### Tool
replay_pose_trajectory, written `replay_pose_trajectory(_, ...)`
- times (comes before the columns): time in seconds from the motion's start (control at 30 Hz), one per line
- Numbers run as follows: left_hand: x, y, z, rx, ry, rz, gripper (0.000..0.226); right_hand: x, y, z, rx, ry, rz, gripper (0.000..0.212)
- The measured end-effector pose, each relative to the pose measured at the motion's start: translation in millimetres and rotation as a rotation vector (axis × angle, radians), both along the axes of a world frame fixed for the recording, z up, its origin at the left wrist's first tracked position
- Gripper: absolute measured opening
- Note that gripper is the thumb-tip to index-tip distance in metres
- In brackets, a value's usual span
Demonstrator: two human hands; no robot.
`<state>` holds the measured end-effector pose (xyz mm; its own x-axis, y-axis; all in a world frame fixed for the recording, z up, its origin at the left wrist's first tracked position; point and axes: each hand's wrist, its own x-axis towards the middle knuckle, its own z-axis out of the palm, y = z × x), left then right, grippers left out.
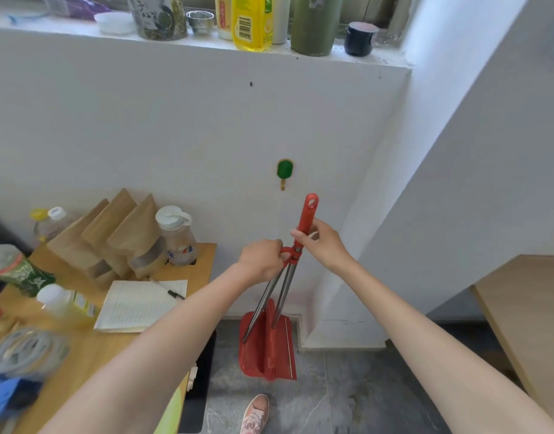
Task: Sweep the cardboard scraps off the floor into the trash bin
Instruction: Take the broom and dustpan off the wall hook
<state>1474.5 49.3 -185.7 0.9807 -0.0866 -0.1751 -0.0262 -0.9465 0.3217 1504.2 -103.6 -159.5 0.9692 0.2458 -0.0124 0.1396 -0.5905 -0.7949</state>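
A red broom and dustpan set stands against the white wall on the grey floor. The red dustpan (pixel 267 349) rests upright at the bottom with two metal poles rising from it. My right hand (pixel 321 242) grips the red broom handle (pixel 310 211) near its top. My left hand (pixel 263 258) grips the red dustpan handle (pixel 286 253) just beside it, where a clip joins the two poles. No cardboard scraps and no trash bin are in view.
A green wall hook (pixel 284 170) sits above the handles. A wooden table (pixel 203 255) on the left holds paper bags, bottles and a notebook (pixel 141 305). Another wooden surface (pixel 526 302) stands at the right. My shoe (pixel 255 415) is on the floor below.
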Motion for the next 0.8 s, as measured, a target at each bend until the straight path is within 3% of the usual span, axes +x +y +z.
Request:
replay_pose_trajectory(0.17,-66.6,-13.7,19.3,0.029,-0.213,0.016,0.035,-62.8,-20.8,11.0,-0.015,-0.032,-0.069,0.038)
replay_pose_trajectory(0.37,-142.2,-27.1,22.1,0.066,-0.298,0.011,0.037,-128.5,-27.0,13.8,-0.043,-0.083,-0.025,0.04)
replay_pose_trajectory(0.47,-174.1,-32.5,23.1,0.103,-0.311,-0.006,0.037,-156.5,-22.1,17.9,0.054,-0.007,-0.032,0.042)
replay_pose_trajectory(0.6,-209.1,-36.3,25.3,0.151,-0.318,-0.017,0.037,-189.3,-12.5,22.8,0.334,0.196,-0.101,0.03)
replay_pose_trajectory(0.8,-256.0,-26.0,24.9,0.214,-0.334,-0.057,0.055,-240.3,8.2,27.6,0.516,0.252,-0.172,0.038)
